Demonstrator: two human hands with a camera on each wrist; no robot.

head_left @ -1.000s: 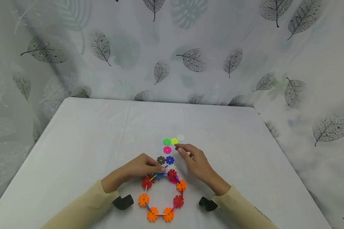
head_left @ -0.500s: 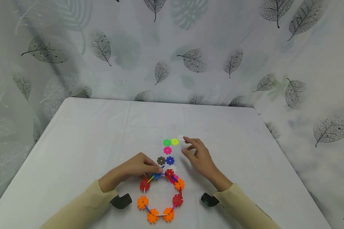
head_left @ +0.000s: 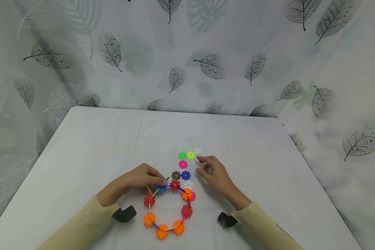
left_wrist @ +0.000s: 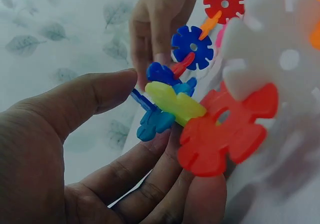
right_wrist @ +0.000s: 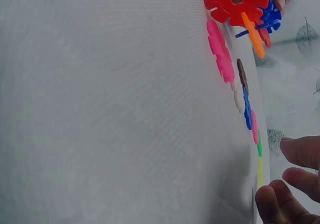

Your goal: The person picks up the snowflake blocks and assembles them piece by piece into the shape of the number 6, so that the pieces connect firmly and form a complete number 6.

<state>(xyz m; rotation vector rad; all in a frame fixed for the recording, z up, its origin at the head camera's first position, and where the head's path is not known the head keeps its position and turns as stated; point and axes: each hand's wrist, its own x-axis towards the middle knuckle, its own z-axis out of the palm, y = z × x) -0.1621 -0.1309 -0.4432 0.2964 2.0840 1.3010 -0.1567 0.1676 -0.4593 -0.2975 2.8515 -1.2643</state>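
My left hand [head_left: 140, 178] grips a ring of linked snowflake discs at a light-blue disc [left_wrist: 157, 125], with thumb above and fingers below. Beside that disc a red disc [left_wrist: 225, 129] hangs on a yellow one [left_wrist: 172, 103]. The ring has orange discs [head_left: 149, 219] on its near side and red discs [head_left: 186, 211] on its right. To the right of the loose discs, my right hand [head_left: 215, 175] hovers with thumb and fingers apart and nothing visible between them. Closest to its fingertips are a yellow disc [head_left: 191, 155] and a white disc [head_left: 197, 151].
Loose green [head_left: 182, 155], pink [head_left: 182, 164], brown [head_left: 176, 175] and dark-blue [head_left: 185, 175] discs lie beyond the ring on the white-covered table [head_left: 253, 146]. Another white disc [head_left: 188, 184] lies at the ring's far right. A leaf-print curtain [head_left: 137, 69] hangs behind.
My left hand has shifted left and the ring has moved left with it. The right hand went from the yellow disc out to the far white disc, then drew back slightly towards me.
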